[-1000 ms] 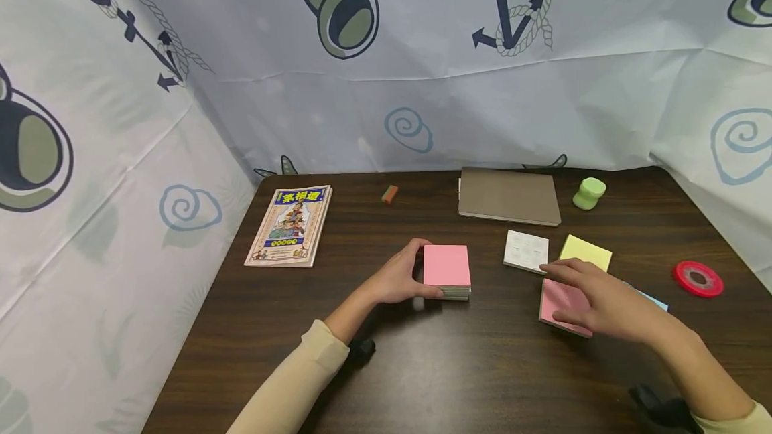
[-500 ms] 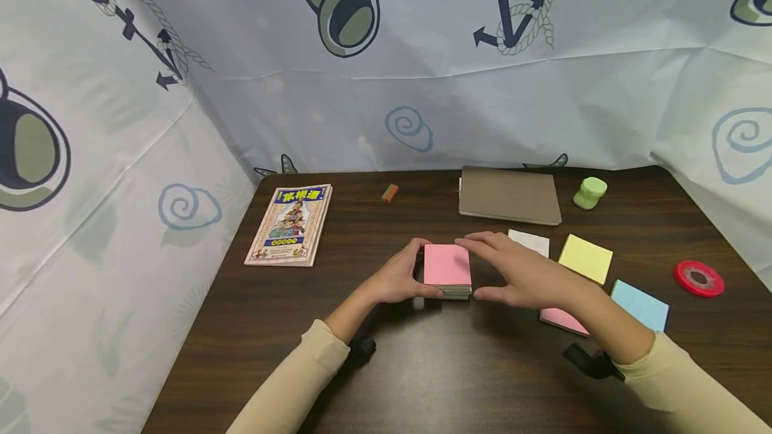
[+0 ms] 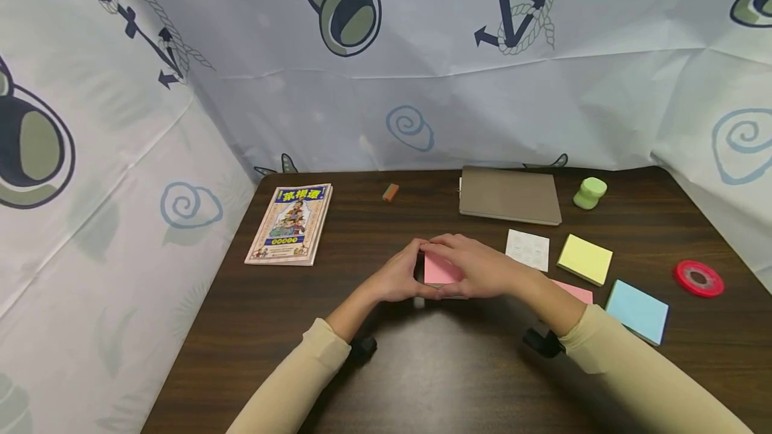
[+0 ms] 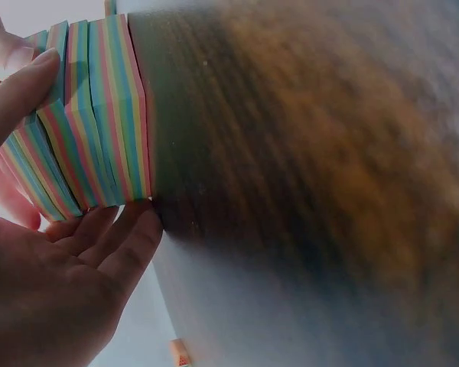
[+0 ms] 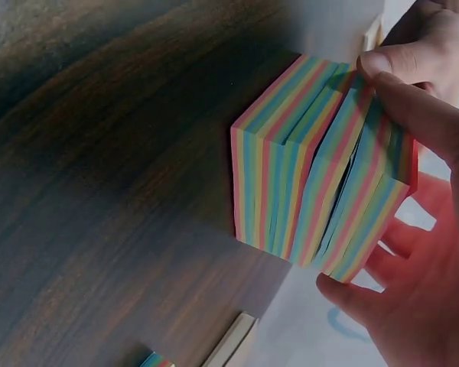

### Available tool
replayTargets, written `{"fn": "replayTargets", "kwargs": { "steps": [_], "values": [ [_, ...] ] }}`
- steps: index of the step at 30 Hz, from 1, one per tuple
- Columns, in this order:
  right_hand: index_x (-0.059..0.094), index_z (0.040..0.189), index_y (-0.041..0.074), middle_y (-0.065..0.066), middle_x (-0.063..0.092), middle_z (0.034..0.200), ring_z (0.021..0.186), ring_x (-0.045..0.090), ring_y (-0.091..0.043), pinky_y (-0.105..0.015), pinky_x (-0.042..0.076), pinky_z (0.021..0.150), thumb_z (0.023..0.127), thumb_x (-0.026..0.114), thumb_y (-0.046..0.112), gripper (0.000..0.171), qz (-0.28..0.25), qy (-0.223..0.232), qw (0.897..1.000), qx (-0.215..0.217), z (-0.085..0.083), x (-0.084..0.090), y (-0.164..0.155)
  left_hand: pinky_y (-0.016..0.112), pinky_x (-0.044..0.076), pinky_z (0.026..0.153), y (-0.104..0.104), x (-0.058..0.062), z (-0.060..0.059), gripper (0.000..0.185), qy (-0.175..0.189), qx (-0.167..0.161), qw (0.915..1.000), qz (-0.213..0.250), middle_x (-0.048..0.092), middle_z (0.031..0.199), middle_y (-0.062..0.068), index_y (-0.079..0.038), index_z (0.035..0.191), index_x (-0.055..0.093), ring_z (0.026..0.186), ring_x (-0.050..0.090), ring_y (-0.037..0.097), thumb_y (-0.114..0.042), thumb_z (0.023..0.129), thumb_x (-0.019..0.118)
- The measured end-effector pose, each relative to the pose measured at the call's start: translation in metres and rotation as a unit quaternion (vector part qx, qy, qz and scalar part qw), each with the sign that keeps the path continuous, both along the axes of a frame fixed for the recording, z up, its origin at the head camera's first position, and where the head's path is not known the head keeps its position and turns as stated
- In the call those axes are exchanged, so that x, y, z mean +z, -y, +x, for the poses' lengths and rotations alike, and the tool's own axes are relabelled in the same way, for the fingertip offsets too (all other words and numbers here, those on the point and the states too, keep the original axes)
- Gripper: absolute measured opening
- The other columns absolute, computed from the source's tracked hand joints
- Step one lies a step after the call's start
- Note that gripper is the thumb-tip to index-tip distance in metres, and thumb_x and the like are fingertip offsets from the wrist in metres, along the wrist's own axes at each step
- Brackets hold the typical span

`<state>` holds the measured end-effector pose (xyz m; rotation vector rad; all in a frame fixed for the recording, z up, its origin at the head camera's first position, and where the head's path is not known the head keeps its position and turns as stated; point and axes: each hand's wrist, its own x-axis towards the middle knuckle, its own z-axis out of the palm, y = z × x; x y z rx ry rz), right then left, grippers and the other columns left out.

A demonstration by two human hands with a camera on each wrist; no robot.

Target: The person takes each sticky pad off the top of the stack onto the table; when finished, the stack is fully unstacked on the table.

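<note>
A stack of sticky note pads [image 3: 437, 269] with a pink top stands on the dark wooden table. Its sides show pink, yellow, green and blue stripes, and the layers sit slightly uneven in the right wrist view. My left hand [image 3: 393, 280] holds the stack from the left, thumb at the near side and fingers behind. From the right, my right hand [image 3: 482, 266] holds it the same way, partly covering the top. Both thumbs meet at the near face, seen on the striped pads [image 5: 314, 168] in the right wrist view. The fingertips reach down close to the table.
Right of the stack lie a white pad [image 3: 527, 249], a yellow pad [image 3: 585, 259], a blue pad [image 3: 636, 311] and a partly hidden pink pad [image 3: 577, 291]. Further out are a red ring [image 3: 698, 278], a green object [image 3: 590, 193], a grey-brown notebook [image 3: 509, 196], a small orange-green block [image 3: 391, 193] and a book [image 3: 289, 225].
My right hand has left the loose pink pad on the right and moved left onto the stack, closing around it. The left hand has stayed at the stack.
</note>
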<state>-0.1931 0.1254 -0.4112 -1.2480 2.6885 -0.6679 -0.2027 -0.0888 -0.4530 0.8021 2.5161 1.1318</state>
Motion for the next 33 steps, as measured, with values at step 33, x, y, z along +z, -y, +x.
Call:
{"fn": "replayTargets", "kwargs": {
  "steps": [33],
  "values": [
    [0.055, 0.139, 0.018, 0.004, 0.054, 0.127, 0.111, 0.056, -0.018, -0.044, 0.048, 0.087, 0.073, 0.086, 0.036, 0.075, 0.06, 0.019, 0.995, -0.076, 0.041, -0.017, -0.094, 0.045, 0.039, 0.101, -0.001, 0.001, 0.002, 0.093, 0.021, 0.005, 0.9996, -0.02, 0.046, 0.138, 0.012, -0.005, 0.143, 0.034, 0.124, 0.047, 0.028, -0.035, 0.072, 0.087]
  ]
}}
